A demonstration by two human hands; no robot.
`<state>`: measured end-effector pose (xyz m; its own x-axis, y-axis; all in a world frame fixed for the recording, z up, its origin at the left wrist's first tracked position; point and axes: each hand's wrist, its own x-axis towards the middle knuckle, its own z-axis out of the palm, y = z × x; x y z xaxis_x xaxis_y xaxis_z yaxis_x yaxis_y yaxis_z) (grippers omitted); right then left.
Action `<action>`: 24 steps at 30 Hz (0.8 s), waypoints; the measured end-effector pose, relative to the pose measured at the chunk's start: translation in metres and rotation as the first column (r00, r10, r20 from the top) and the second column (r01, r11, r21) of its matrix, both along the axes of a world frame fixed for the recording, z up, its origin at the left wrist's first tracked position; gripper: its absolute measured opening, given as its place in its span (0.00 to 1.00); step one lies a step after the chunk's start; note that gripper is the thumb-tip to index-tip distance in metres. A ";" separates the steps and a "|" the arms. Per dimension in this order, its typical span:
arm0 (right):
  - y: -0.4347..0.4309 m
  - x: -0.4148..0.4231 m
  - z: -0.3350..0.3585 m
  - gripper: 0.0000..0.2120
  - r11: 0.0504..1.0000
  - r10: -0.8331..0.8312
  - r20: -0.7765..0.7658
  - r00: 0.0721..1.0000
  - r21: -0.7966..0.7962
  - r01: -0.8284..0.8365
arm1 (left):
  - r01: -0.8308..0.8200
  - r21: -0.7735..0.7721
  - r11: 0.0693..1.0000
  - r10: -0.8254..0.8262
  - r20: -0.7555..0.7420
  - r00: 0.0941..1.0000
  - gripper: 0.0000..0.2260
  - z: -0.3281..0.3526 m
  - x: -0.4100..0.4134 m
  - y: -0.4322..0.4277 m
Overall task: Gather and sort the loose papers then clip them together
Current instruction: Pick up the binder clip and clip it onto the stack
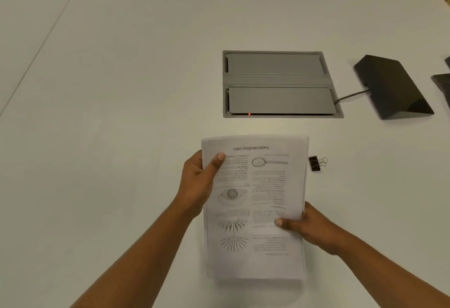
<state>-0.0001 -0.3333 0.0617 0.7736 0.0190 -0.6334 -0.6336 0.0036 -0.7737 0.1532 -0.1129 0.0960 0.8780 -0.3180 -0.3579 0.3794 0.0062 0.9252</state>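
A stack of printed papers (263, 200) with text and eye diagrams, upside down to me, is held just above the white table. My left hand (197, 185) grips its left edge near the far end, thumb on the top sheet. On the right edge, lower down, my right hand (309, 227) holds the stack with its thumb on top. A black binder clip (316, 163) with silver handles lies on the table just right of the stack's far right corner, touching neither hand.
A grey recessed cable box (277, 83) with two lids and a small red light sits in the table beyond the papers. A black wedge-shaped device (392, 86) with a cable lies to the right. More dark objects (442, 83) show at the right edge.
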 end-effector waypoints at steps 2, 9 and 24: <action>-0.003 0.006 -0.005 0.22 0.999 0.019 -0.067 0.998 0.039 -0.016 | -0.030 -0.006 1.000 0.030 -0.011 0.999 0.06 -0.012 0.003 -0.003; -0.053 0.039 -0.014 0.05 0.834 -0.188 0.003 0.982 -0.527 0.161 | -0.109 0.059 0.992 0.113 -0.063 0.992 0.05 -0.049 0.019 -0.003; -0.121 0.093 -0.021 0.04 0.708 -0.475 -0.074 0.877 -0.624 0.331 | -0.189 -0.051 0.981 0.182 -0.126 0.975 0.06 -0.091 0.053 -0.008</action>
